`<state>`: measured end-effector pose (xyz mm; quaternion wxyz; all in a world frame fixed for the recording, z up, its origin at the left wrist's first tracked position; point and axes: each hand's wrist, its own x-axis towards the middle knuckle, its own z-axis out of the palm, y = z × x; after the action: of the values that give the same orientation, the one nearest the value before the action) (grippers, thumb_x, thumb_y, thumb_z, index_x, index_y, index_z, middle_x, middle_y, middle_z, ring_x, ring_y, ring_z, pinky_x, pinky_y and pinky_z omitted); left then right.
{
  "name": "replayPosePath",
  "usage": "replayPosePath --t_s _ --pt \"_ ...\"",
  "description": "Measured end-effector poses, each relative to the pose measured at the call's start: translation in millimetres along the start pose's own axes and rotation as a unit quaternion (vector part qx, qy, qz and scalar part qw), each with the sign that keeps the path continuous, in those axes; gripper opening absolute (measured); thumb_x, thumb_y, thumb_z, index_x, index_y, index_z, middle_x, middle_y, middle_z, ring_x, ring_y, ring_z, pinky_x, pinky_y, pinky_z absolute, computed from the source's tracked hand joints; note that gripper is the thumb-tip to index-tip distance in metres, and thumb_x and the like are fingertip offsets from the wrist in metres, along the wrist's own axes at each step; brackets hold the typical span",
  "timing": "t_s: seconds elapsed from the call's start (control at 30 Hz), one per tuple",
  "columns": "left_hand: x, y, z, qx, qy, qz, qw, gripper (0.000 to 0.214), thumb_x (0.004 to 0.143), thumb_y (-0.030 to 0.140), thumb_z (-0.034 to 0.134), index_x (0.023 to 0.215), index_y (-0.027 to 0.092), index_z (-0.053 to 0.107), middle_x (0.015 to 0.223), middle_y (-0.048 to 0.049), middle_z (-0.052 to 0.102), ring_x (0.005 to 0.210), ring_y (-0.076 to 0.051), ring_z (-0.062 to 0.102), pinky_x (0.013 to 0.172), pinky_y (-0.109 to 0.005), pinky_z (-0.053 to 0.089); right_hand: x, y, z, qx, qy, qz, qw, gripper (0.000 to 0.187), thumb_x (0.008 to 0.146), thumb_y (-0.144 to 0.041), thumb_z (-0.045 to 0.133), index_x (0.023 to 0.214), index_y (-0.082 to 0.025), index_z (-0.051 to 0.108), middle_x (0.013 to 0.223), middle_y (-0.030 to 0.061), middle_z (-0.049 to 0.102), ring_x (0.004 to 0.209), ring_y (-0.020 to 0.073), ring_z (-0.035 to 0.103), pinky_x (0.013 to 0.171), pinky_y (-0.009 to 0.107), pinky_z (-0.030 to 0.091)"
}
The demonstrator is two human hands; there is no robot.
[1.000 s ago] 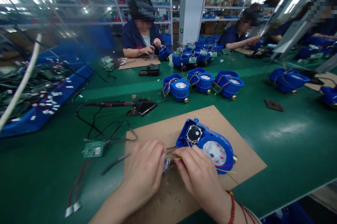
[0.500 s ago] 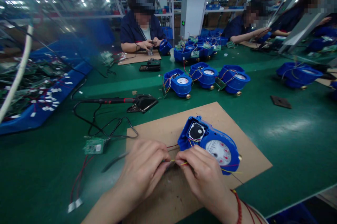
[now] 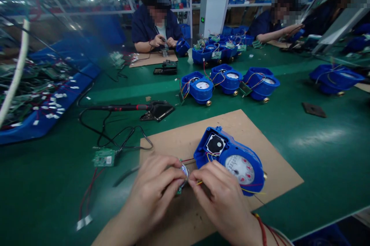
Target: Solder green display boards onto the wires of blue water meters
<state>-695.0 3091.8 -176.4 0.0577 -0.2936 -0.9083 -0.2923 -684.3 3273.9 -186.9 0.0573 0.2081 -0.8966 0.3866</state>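
Observation:
A blue water meter (image 3: 231,157) with a white dial lies on a brown cardboard sheet (image 3: 260,138) in front of me. Thin yellow and red wires (image 3: 248,191) run out of it. My left hand (image 3: 156,192) is closed around a small green circuit board with a round silver part (image 3: 184,172). Touching it from the right, my right hand (image 3: 222,199) pinches a yellow wire beside that board. A red cord circles my right wrist.
A soldering iron (image 3: 124,108) rests on its black stand with its cable looped on the green table (image 3: 318,149). A loose green board (image 3: 104,158) lies left. Three blue meters (image 3: 228,82) stand beyond. A blue tray (image 3: 43,118) of boards is at left. Other people work across the table.
My hands have stayed together over the cardboard. The small board's round silver part now shows between my fingers. The view has tilted slightly.

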Motion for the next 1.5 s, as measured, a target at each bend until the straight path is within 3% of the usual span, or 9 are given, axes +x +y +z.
replayPosePath --t_s 0.17,0.33,0.7,0.8,0.9,0.93,1.0,1.13,1.5 --pt "-8.7 -21.6 -12.1 -0.079 0.052 -0.175 0.980 0.014 0.084 0.029 0.048 0.098 0.028 0.052 0.106 0.0021 0.051 0.104 -0.015 0.045 0.089 -0.030 0.033 0.1 3.3 16.6 -0.079 0.034 -0.007 0.996 0.010 0.084 -0.019 0.046 0.080 -0.021 0.055 0.073 0.0002 0.055 0.069 0.0165 0.046 0.062 0.030 0.030" --pt "9.0 -58.9 -16.3 -0.280 0.142 -0.376 0.872 0.023 0.074 0.042 0.059 0.084 0.021 0.060 0.090 -0.0028 0.061 0.089 -0.021 0.054 0.077 -0.032 0.040 3.2 6.7 22.7 -0.163 0.037 -0.030 0.985 0.008 0.084 -0.019 0.048 0.081 -0.022 0.055 0.070 -0.0004 0.055 0.066 0.0172 0.043 0.058 0.031 0.025" --pt "43.7 -105.9 -2.4 -0.372 0.332 -0.411 0.764 0.047 0.062 0.030 0.066 0.098 0.015 0.041 0.078 -0.0007 0.052 0.065 -0.011 0.055 0.063 -0.023 0.042 5.1 7.9 23.2 -0.187 0.061 -0.059 0.979 0.009 0.083 -0.021 0.048 0.082 -0.022 0.057 0.067 -0.0006 0.056 0.063 0.0173 0.044 0.057 0.031 0.027" --pt "35.3 -91.5 -5.7 -0.330 0.341 -0.416 0.776 0.038 0.067 0.033 0.062 0.094 0.017 0.041 0.075 0.0004 0.050 0.062 -0.012 0.052 0.061 -0.026 0.041 5.5 8.7 20.5 -0.148 0.083 -0.059 0.984 0.011 0.084 -0.021 0.047 0.084 -0.021 0.058 0.068 0.0004 0.057 0.065 0.0168 0.048 0.058 0.030 0.031" --pt "5.8 -52.8 -4.5 -0.230 0.247 -0.376 0.863 0.027 0.071 0.037 0.062 0.091 0.021 0.052 0.087 -0.0029 0.055 0.081 -0.018 0.052 0.074 -0.034 0.038 6.9 9.9 18.1 -0.109 0.101 -0.061 0.987 0.011 0.082 -0.019 0.048 0.083 -0.021 0.059 0.067 0.0006 0.058 0.064 0.0157 0.050 0.058 0.029 0.034" --pt "-5.7 -38.7 -1.2 -0.118 0.152 -0.294 0.936 0.029 0.077 0.039 0.055 0.101 0.023 0.050 0.102 -0.0048 0.053 0.096 -0.021 0.049 0.082 -0.036 0.037 7.6 10.0 17.2 -0.094 0.106 -0.061 0.988 0.011 0.082 -0.019 0.048 0.083 -0.020 0.059 0.068 0.0007 0.058 0.063 0.0153 0.050 0.057 0.028 0.035" --pt "-24.5 -15.1 9.4 0.083 0.092 -0.113 0.986 0.058 0.072 0.052 0.057 0.116 0.017 0.044 0.123 -0.0120 0.042 0.111 -0.028 0.039 0.088 -0.043 0.034 9.0 9.5 14.9 -0.058 0.109 -0.056 0.991 0.011 0.082 -0.017 0.048 0.083 -0.020 0.058 0.069 0.0009 0.059 0.063 0.0146 0.051 0.057 0.028 0.037" --pt "-32.5 3.1 31.4 0.264 0.073 -0.009 0.962 0.057 0.071 0.051 0.058 0.114 0.013 0.049 0.120 -0.0150 0.046 0.109 -0.030 0.042 0.088 -0.044 0.032 8.9 8.1 10.1 0.000 0.104 -0.047 0.993 0.012 0.082 -0.013 0.047 0.085 -0.019 0.057 0.071 0.0016 0.060 0.064 0.0137 0.052 0.059 0.026 0.040" --pt "-20.6 -6.8 22.1 0.234 0.068 0.023 0.970 0.022 0.081 0.029 0.053 0.102 0.024 0.057 0.108 0.0007 0.060 0.103 -0.022 0.050 0.091 -0.044 0.028 6.4 8.6 16.9 -0.036 0.099 -0.061 0.993 0.011 0.080 -0.013 0.048 0.081 -0.019 0.058 0.069 0.0010 0.060 0.063 0.0142 0.053 0.059 0.027 0.040"
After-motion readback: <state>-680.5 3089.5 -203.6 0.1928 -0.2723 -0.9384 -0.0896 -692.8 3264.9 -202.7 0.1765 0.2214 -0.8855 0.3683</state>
